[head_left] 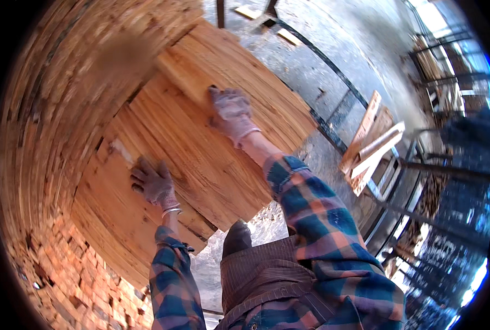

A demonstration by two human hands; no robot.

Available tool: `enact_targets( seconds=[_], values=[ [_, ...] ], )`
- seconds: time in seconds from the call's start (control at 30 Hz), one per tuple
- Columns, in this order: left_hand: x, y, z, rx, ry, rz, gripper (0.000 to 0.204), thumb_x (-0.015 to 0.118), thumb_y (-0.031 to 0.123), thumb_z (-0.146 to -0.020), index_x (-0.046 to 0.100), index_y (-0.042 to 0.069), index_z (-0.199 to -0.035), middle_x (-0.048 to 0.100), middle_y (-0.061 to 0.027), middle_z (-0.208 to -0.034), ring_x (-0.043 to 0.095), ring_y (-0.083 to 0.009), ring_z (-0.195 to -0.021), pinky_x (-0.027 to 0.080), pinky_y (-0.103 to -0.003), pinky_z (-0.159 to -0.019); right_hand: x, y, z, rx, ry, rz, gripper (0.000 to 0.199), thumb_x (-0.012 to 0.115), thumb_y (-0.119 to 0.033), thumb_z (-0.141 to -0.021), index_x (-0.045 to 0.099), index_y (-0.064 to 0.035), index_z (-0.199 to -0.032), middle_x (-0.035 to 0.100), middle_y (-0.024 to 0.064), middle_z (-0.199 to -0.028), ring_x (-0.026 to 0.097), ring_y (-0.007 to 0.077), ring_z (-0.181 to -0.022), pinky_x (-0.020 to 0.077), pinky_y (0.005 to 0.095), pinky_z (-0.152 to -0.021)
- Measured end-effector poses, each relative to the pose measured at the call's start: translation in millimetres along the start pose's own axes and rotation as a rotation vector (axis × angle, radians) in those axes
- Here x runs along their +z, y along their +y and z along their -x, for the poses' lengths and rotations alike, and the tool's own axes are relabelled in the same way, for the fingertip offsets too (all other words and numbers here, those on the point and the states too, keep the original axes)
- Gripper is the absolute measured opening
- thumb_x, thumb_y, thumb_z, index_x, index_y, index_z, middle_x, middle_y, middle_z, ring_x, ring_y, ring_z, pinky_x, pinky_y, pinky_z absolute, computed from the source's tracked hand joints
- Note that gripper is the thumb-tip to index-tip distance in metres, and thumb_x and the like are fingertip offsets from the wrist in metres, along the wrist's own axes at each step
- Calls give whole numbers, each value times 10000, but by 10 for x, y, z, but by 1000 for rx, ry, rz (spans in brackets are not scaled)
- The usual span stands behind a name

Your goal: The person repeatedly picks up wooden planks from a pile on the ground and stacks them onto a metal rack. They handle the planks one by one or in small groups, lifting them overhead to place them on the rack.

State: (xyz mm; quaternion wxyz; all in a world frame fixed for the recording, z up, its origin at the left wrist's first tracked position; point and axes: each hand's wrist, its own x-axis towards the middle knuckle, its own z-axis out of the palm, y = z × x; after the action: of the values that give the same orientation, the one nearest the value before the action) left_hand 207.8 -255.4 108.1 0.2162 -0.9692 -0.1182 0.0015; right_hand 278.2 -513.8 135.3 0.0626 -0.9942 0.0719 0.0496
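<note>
Both my hands wear worn, pale gloves and rest on a layer of reddish-brown wooden boards [201, 159] laid side by side. My left hand [155, 184] is open, fingers spread flat on the nearer boards. Farther away and to the right, my right hand [233, 113] touches a board beyond the middle of the layer. Its thumb and fingers are apart and slightly bent, with no separate piece visible in them. A slightly raised board [184, 71] lies just left of this hand, its far end blurred.
Tall stacked timber [41, 126] rises along the left, with board ends [91, 269] at lower left. Dark metal rails [333, 69] run beyond the boards at right. Loose offcuts [368, 148] lean together there. More timber [429, 60] stands at the far right.
</note>
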Motion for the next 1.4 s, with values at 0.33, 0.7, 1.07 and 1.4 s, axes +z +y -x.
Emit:
enact_targets(
  seconds=[0.33, 0.7, 1.07, 1.4],
  values=[
    [6, -83, 193, 66, 4, 61, 668, 335, 566, -946, 229, 175, -1477, 438, -189, -1348, 453, -359, -1179, 365, -491, -933, -549, 525, 2213, 555, 14, -1759, 733, 641, -113, -676, 445, 10, -1371, 591, 112, -1093, 555, 161, -964, 449, 272, -836],
    [28, -545, -54, 156, -15, 1043, 621, 453, 468, -951, 410, 25, -1384, 436, -185, -1395, 409, -369, -1269, 320, -437, -1045, 406, 279, 2834, 835, 86, -1841, 722, 693, -28, -717, 388, -44, -1371, 570, 73, -1132, 580, 220, -969, 508, 321, -805],
    [-26, -1995, 2114, -703, -375, 1883, 429, 571, 301, -949, 528, 31, -1280, 565, 0, -1040, 535, -94, -836, 446, -233, -766, 0, 633, 3142, 533, 1, -1780, 693, 721, -33, -692, 446, 4, -1327, 558, 88, -1138, 572, 185, -973, 482, 299, -873],
    [-268, -1531, 3052, -1290, -312, 2743, 585, 611, 507, -851, 487, 111, -1262, 577, -104, -1127, 549, -278, -1005, 458, -434, -892, -217, -1252, 3058, -1109, -768, -861, 504, 667, -252, -768, 547, -46, -1211, 577, 158, -1130, 567, 340, -1028, 462, 416, -886]
  ],
)
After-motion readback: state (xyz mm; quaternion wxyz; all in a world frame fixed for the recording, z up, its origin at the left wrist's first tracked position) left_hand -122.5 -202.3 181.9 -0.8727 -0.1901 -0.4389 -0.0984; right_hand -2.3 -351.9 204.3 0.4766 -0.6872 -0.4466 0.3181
